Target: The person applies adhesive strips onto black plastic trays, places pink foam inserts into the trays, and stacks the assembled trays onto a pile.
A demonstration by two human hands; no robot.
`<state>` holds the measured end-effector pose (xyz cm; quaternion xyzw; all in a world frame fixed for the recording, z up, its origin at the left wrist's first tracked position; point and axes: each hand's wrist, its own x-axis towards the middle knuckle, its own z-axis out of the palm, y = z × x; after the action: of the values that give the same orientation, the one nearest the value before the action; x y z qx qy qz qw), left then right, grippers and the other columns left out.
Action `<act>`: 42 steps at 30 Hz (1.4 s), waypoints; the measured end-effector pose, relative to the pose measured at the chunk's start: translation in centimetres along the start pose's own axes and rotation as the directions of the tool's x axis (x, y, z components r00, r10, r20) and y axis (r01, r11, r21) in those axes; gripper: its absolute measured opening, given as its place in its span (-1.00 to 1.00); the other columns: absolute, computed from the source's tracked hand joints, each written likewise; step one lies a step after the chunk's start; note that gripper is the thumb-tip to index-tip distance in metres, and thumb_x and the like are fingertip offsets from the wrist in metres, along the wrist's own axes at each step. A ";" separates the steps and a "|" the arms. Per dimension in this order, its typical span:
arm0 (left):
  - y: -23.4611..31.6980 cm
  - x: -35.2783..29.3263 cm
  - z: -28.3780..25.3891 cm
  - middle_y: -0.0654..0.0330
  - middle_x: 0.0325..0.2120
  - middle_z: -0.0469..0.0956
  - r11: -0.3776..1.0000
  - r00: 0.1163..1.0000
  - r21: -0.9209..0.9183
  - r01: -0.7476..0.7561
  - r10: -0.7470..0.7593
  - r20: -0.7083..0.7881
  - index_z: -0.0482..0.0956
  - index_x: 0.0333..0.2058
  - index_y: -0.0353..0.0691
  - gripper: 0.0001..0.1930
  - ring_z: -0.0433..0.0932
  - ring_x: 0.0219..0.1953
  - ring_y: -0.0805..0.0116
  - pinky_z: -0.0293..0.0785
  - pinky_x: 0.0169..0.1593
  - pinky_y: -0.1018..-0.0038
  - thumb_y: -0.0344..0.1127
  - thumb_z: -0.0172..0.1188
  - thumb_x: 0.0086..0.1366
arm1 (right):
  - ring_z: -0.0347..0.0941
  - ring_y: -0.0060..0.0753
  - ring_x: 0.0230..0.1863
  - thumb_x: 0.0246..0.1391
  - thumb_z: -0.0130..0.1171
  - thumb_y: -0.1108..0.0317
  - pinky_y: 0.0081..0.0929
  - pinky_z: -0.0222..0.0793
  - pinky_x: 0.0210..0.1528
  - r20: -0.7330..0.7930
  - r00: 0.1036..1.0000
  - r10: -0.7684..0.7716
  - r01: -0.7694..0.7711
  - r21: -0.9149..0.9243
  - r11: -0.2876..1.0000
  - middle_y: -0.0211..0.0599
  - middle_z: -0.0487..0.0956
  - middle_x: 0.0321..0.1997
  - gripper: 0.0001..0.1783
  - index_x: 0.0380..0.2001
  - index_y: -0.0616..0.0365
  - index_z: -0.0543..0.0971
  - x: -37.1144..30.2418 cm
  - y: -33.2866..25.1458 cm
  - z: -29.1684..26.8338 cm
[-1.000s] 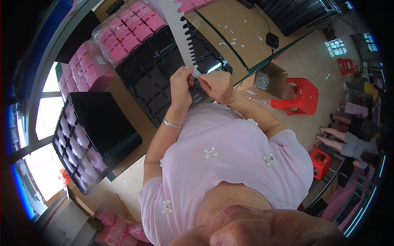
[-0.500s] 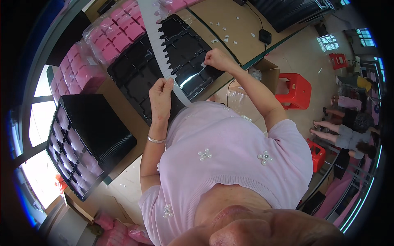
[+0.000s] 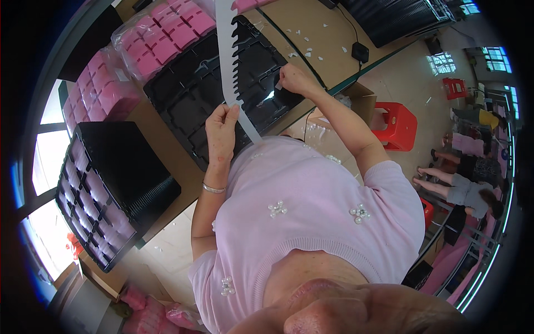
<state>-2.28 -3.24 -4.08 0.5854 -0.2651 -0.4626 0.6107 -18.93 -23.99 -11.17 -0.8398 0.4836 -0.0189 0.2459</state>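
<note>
A long white strip (image 3: 227, 61) with one notched edge runs across a black plastic tray (image 3: 181, 100) with moulded compartments. My left hand (image 3: 221, 133) pinches the strip near its lower part, and its tail hangs down against my shirt. At the tray's right side my right hand (image 3: 297, 79) is closed, thumb and finger together on a small white piece (image 3: 278, 85) next to the tray surface. Whether that piece touches the tray I cannot tell.
Pink foam blocks in clear wrap (image 3: 161, 36) lie behind the tray. A stack of black trays (image 3: 128, 167) stands at left, another (image 3: 389, 19) at far right. White scraps (image 3: 308, 49) dot the table. A red stool (image 3: 396, 127) and cardboard box (image 3: 356, 103) stand right.
The white strip has swung to the right over the tray, and my left hand has shifted slightly right with it. My right hand stays at nearly the same spot by the tray's right side.
</note>
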 end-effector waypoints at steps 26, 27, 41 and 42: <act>0.1 0.7 0.8 0.50 -0.71 0.18 0.993 0.997 -0.089 -0.071 0.072 0.008 0.37 -0.59 -0.18 -0.71 0.05 -0.66 0.72 -0.07 -0.60 0.67 -0.23 0.16 0.27 | -0.06 -0.79 -0.70 0.09 0.01 0.50 -0.77 -0.13 -0.69 0.265 0.887 -0.378 -0.342 0.927 -0.153 -0.45 0.33 -0.55 -0.94 -0.35 0.14 0.37 -6.7 -8.1 -4.2; 0.1 0.7 0.8 0.49 -0.71 0.18 0.995 0.998 -0.074 -0.068 0.069 0.014 0.38 -0.59 -0.19 -0.71 0.06 -0.65 0.72 -0.06 -0.59 0.67 -0.22 0.16 0.27 | -0.07 -0.79 -0.70 0.11 0.00 0.48 -0.76 -0.15 -0.69 0.319 0.858 -0.401 -0.388 0.916 -0.102 -0.53 0.28 -0.58 -0.94 -0.32 0.14 0.38 -6.7 -8.6 -4.6; 1.9 2.0 0.7 0.44 -0.68 0.28 0.956 0.976 0.212 -0.202 0.214 -0.039 0.43 -0.57 -0.30 -0.69 0.13 -0.61 0.68 0.06 -0.54 0.67 -0.21 0.17 0.24 | 0.09 -0.83 -0.70 -0.01 0.25 0.32 -0.76 -0.06 -0.70 0.193 0.934 -0.300 -0.060 0.914 0.402 -0.62 0.35 -0.65 -0.84 -0.49 0.16 0.53 -6.1 -10.5 -4.6; 1.9 2.2 0.8 0.44 -0.69 0.28 0.974 0.986 0.167 -0.151 0.161 -0.048 0.43 -0.58 -0.30 -0.71 0.14 -0.63 0.68 0.06 -0.56 0.67 -0.24 0.17 0.23 | 0.12 -0.81 -0.70 -0.01 0.25 0.33 -0.76 -0.02 -0.69 0.109 0.947 -0.301 0.041 0.892 0.450 -0.62 0.37 -0.64 -0.84 -0.49 0.18 0.52 -6.2 -10.6 -4.5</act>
<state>-1.55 -5.73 -2.57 0.6244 -0.3283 -0.3722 0.6032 -14.92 -16.33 -1.43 -0.6320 0.2811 -0.1834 0.6985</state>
